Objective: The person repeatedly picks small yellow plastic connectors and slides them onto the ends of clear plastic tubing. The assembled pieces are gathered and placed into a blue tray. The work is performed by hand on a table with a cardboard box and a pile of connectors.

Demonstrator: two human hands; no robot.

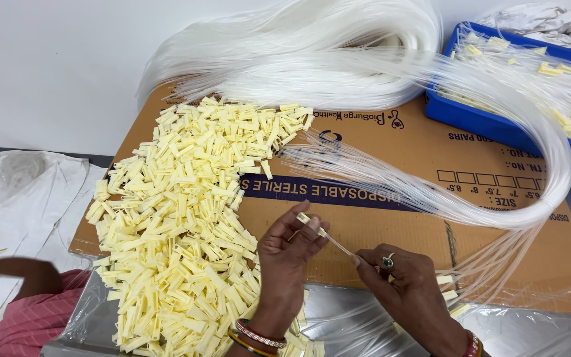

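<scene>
Lying between the pale yellow clip pile [186, 225] and looping clear tubes [497, 198] is bare cardboard [391, 225]. The left hand [285, 254] is pinching one yellow clip [304, 217]; the right hand [398, 277] is closing its fingertips on a thin tube [340, 244] entering it

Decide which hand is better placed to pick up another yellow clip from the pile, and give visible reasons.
Probably the left hand: it lies right beside the pile of yellow clips. The right hand is farther away, pinching the clear tube.
</scene>
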